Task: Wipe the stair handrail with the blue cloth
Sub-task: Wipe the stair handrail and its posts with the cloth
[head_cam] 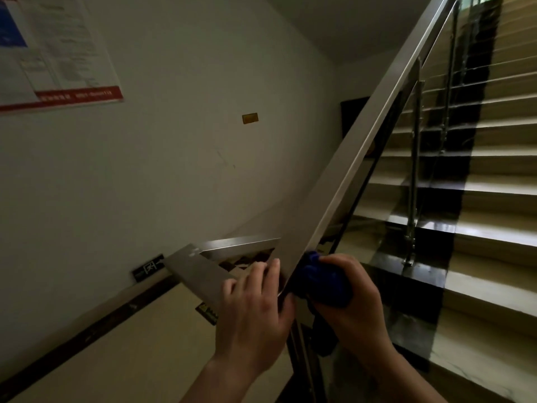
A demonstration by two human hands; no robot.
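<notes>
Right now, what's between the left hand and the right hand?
In the head view, the stair handrail runs between them: left hand on its wall side, right hand pressing the blue cloth against its stair side.

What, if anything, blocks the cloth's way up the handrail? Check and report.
Nothing visible does. The right hand grips the blue cloth against the handrail near its lower bend, and the rail's top runs bare up to the right. The left hand rests on the rail below the cloth, out of that path.
</notes>
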